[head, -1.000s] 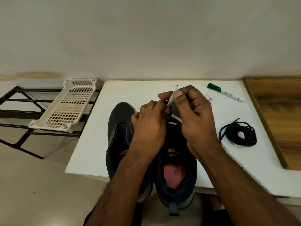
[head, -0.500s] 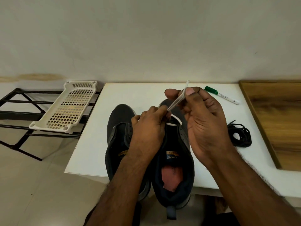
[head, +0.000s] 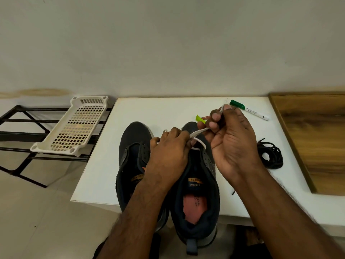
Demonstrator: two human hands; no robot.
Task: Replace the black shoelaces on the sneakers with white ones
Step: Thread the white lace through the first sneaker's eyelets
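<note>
Head view: the right hand (head: 231, 139) is raised, fingers curled, pinching the white shoelace (head: 198, 132) near its tip. The left hand (head: 169, 152) pinches it at the right sneaker (head: 196, 186). Two sneakers on the white table (head: 104, 176), one bundle of black shoelaces (head: 270, 156), one marker (head: 249, 110).

"CAMPUS" on sneaker tongue (head: 194, 182)

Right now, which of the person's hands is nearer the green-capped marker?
Right. The right hand pinches the white lace just short of the green-capped marker; the left hand sits farther away, over the sneakers.
</note>
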